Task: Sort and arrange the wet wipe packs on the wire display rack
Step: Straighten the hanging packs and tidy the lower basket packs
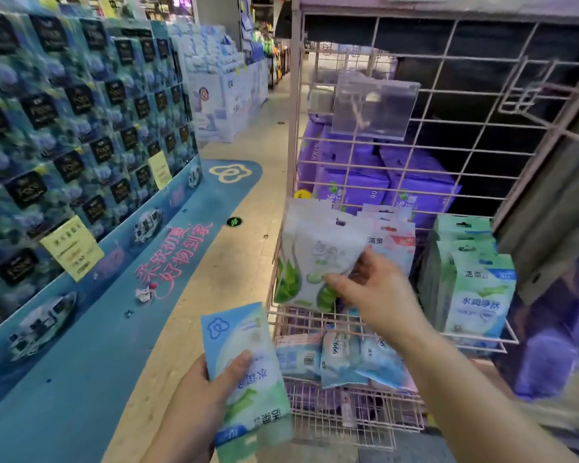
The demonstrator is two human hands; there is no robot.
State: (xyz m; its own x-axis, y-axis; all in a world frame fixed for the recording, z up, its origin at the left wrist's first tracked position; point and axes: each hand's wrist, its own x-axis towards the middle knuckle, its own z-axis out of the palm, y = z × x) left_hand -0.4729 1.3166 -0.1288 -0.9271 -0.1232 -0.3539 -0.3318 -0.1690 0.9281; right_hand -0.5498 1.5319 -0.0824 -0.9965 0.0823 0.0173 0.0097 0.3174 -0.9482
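Observation:
A pink wire display rack (358, 152) stands to the right. My left hand (198, 392) grips a blue-and-green wet wipe pack (248, 379), held low in front of the rack, turned upside down. My right hand (371, 285) pinches the lower edge of a white pack with green leaves (315, 259) at the left of the rack's middle shelf. Behind it stand pink-and-white packs (395, 238). A row of green-and-blue packs (472, 279) stands upright at the shelf's right end. Several blue packs (341, 359) lie loose in the lower basket.
Purple packs (365, 175) are stacked behind the rack's grid. A clear plastic sign holder (371, 105) hangs on the grid. A tall blue product display (81, 128) rises on the left, with a tan aisle floor (241, 255) between it and the rack.

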